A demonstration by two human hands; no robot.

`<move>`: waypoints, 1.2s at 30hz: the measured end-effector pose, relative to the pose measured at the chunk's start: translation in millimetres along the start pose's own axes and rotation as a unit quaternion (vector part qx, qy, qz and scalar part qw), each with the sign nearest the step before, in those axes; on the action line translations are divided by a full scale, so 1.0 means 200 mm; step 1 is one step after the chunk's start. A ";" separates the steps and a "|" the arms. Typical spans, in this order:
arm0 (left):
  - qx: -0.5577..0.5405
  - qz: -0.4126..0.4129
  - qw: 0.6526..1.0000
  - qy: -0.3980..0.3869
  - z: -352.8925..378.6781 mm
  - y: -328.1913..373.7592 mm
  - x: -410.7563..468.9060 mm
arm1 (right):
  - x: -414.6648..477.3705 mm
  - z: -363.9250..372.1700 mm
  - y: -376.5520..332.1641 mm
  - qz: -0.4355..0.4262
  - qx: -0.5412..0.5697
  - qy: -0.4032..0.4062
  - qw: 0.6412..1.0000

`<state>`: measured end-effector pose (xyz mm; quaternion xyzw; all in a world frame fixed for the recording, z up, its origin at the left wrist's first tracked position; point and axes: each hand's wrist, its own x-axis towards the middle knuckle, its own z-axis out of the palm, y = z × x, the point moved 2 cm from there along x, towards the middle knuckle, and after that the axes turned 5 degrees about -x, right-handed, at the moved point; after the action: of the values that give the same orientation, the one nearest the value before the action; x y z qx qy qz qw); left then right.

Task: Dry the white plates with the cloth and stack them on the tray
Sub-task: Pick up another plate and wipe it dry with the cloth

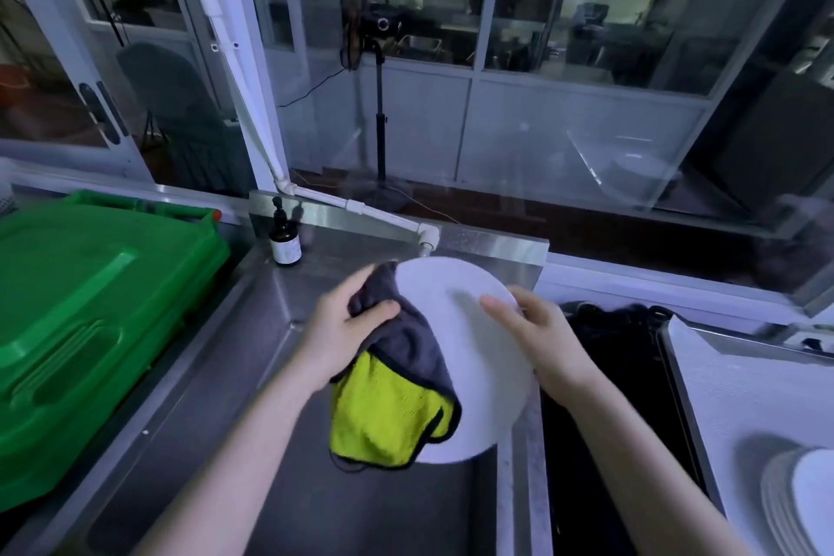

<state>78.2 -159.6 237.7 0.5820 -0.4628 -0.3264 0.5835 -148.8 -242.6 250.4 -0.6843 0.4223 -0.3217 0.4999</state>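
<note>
Glass partitions in pale frames close off the back of the room, and a black pedestal fan [356,9] stands behind them. In front runs a stainless steel sink bench [280,465]. A white plastic pipe tap [383,214] comes down over its back edge, and a brown pump bottle [285,239] stands at the back left corner. A bright green plastic bin lid [90,307] lies against the bench's left edge.

Over the middle of the bench, near the back, a person holds a plain round white plate [469,357] up off the steel. It is tilted with its face towards them. The surface is smooth and unpatterned, and I can't see any marks on it.

The right hand [541,334] grips the plate's right rim, with the thumb laid across the face and the fingers behind. The left hand [347,325] is closed round a bunched grey and yellow-green microfibre cloth [392,411]. It presses the cloth to the left part of the plate, and the yellow side hangs loose below.

To the right of the bench is a dark black basin [609,375]. Beyond it is a metal-rimmed tray with a white liner [744,397]. A stack of white plates [803,506] sits at the tray's near end.
</note>
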 end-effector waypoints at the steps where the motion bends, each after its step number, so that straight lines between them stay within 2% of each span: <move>1: 0.050 0.023 0.997 -0.062 0.01 0.03 0.02 | 0.02 0.00 -0.05 -0.027 -0.046 -0.046 0.998; 3: 0.106 0.044 0.981 -0.157 0.03 0.06 0.04 | 0.04 0.03 -0.11 -0.063 -0.113 -0.108 0.986; 5: 0.107 0.045 0.977 -0.177 0.04 0.05 0.04 | 0.05 0.04 -0.11 -0.085 -0.131 -0.105 0.982; 7: 0.057 0.044 0.992 -0.107 0.04 0.02 0.00 | 0.03 0.03 -0.07 -0.070 -0.099 -0.058 0.991; 9: -0.055 -0.005 0.998 0.026 0.05 -0.06 -0.04 | 0.01 0.04 -0.01 0.003 0.029 0.053 0.998; 11: -0.159 -0.081 0.974 0.142 0.09 -0.14 -0.09 | -0.04 0.14 0.07 0.106 0.205 0.190 0.954; 13: -0.183 -0.123 0.956 0.195 0.12 -0.19 -0.13 | -0.07 0.23 0.13 0.175 0.268 0.266 0.909; 15: -0.186 -0.127 0.955 0.192 0.10 -0.21 -0.13 | -0.09 0.24 0.17 0.181 0.237 0.236 0.925; 18: -0.134 -0.097 0.975 0.150 0.01 -0.18 -0.09 | -0.07 0.15 0.14 0.135 0.138 0.094 0.977; 20: -0.056 -0.046 0.994 0.077 -0.04 -0.13 -0.05 | -0.04 0.08 0.07 0.089 0.080 0.008 0.993; 22: 0.014 -0.007 1.000 -0.024 -0.05 -0.05 -0.01 | 0.00 0.05 -0.02 0.057 0.037 -0.071 0.995; 24: 0.065 0.017 0.990 -0.121 -0.02 0.01 0.02 | 0.02 0.07 -0.07 0.042 -0.021 -0.130 0.990; 26: 0.077 0.026 0.981 -0.176 0.01 0.05 0.02 | 0.03 0.10 -0.09 0.025 -0.065 -0.138 0.988; 27: 0.073 0.024 0.982 -0.174 0.01 0.05 0.01 | 0.03 0.10 -0.10 0.011 -0.066 -0.133 0.989; 30: 0.032 0.003 0.996 -0.078 -0.01 -0.01 -0.01 | 0.02 0.08 -0.10 0.014 -0.011 -0.071 0.997; 32: -0.084 -0.055 0.993 0.057 0.01 -0.10 -0.05 | -0.01 0.10 -0.05 0.073 0.090 0.054 0.992; 34: -0.183 -0.111 0.962 0.168 0.06 -0.18 -0.10 | -0.04 0.18 0.03 0.159 0.235 0.191 0.940; 35: -0.204 -0.127 0.951 0.194 0.09 -0.21 -0.12 | -0.06 0.22 0.05 0.187 0.274 0.236 0.913; 36: -0.212 -0.137 0.946 0.202 0.09 -0.23 -0.13 | -0.07 0.25 0.07 0.202 0.278 0.252 0.905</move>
<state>58.7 -147.2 185.2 0.5564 -0.1713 -0.3693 0.7244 -115.4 -211.0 221.7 -0.3137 0.5573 -0.4796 0.6009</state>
